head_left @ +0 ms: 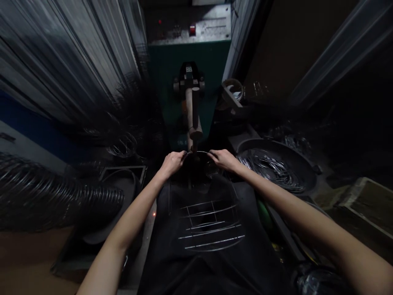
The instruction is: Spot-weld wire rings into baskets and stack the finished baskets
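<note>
My left hand (174, 163) and my right hand (224, 159) pinch the two sides of a thin wire ring (201, 152). The ring's far edge is at the tip of the machine's rod-like electrode arm (194, 114); whether they touch I cannot tell. A wire frame with several crossbars (211, 213) lies over the dark apron (196, 270) on my lap. Shadow hides the space just below the ring, so I cannot tell whether ring and frame are joined.
A green machine (159, 65) with a red switch (192, 29) stands ahead. To the right, a round dark pan (302, 172) holds loose wire rings (276, 170). On the left lies a long stack of wire rings (92, 196). A box (368, 200) sits far right.
</note>
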Demonstrator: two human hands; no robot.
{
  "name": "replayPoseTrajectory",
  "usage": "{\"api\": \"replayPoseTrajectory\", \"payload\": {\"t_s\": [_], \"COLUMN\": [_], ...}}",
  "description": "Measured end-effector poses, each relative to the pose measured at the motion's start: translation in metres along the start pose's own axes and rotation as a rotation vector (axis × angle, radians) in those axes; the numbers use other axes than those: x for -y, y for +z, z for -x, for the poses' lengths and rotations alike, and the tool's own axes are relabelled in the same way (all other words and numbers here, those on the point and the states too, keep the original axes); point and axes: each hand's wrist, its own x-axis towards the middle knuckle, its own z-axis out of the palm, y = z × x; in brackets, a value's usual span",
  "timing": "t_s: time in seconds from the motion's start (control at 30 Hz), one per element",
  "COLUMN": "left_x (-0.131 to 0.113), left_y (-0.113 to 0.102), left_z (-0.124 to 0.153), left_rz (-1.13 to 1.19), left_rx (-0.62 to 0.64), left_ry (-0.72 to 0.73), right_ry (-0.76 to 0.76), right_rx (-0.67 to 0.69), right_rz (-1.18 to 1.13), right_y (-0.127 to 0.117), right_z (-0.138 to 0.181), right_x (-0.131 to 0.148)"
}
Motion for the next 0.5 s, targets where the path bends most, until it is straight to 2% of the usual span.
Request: {"api": "replayPoseTrajectory", "payload": {"t_s": [0.07, 0.2, 0.27, 0.33, 0.4, 0.47, 0.5], "left_x": [0.002, -0.002, -0.004, -0.002, 0.004, 0.009, 0.009], "left_y": [0.003, 0.005, 0.000, -0.008, -0.011, -0.002, 0.008], "left_z": [-0.001, -0.006, -0.002, 0.013, 0.044, 0.088, 0.111], "left_rz": [0.005, 0.019, 0.069, 0.217, 0.519, 0.908, 1.095], "left_rx": [-0.005, -0.021, -0.034, -0.054, -0.113, -0.216, -0.260], "left_ry": [-0.001, -0.024, -0.043, -0.062, -0.118, -0.281, -0.408], "right_ry": [-0.007, 0.048, 0.077, 0.073, 0.047, 0.021, 0.016], "right_rx": [0.036, 0.228, 0.228, 0.130, -0.004, -0.139, -0.198], "right_rz": [-0.072, -0.207, -0.180, -0.122, -0.105, -0.140, -0.163], "right_y": [-0.005, -0.016, -0.016, -0.014, -0.012, -0.012, -0.012], "right_z": [0.002, 0.014, 0.024, 0.035, 0.048, 0.060, 0.064], "right_x": [-0.005, -0.014, -0.010, -0.001, 0.007, 0.007, 0.004]}}
